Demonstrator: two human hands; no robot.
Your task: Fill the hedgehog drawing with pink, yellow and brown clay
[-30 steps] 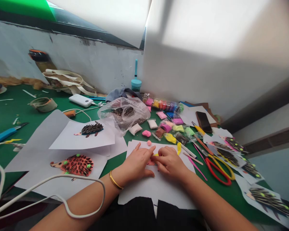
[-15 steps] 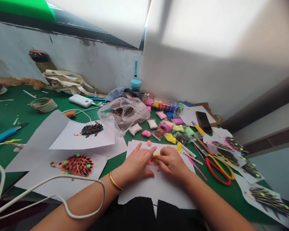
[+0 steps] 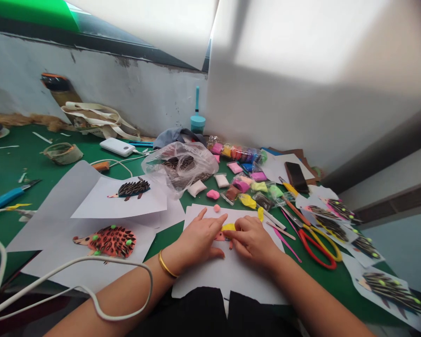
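Observation:
A white sheet [image 3: 199, 276] lies before me with a partly covered clay figure on it: a pink clay piece [image 3: 219, 236] and a strip of yellow clay [image 3: 228, 227]. My left hand [image 3: 201, 236] rests on the sheet left of the figure, fingers spread and thumb stretched out. From the right, my right hand [image 3: 250, 236] reaches the yellow clay with curled fingers, its fingertips at the strip's right end. These fingers hide part of the figure. A small pink clay ball [image 3: 216, 208] sits above my left hand, and another yellow clay bit [image 3: 260, 214] is beyond my right knuckles.
Clay packets [image 3: 243, 185] and a plastic bag of dark seeds [image 3: 180, 166] lie behind the sheet. Scissors [image 3: 317, 245], a phone [image 3: 296, 177] and hedgehog pictures [image 3: 389, 288] are at right. Leftward are another hedgehog picture [image 3: 108, 241], a white cable [image 3: 91, 262] and a blue cutter [image 3: 7, 199].
My right fingers have shifted slightly on the yellow clay, and more of the strip shows now. My left hand has stayed in place.

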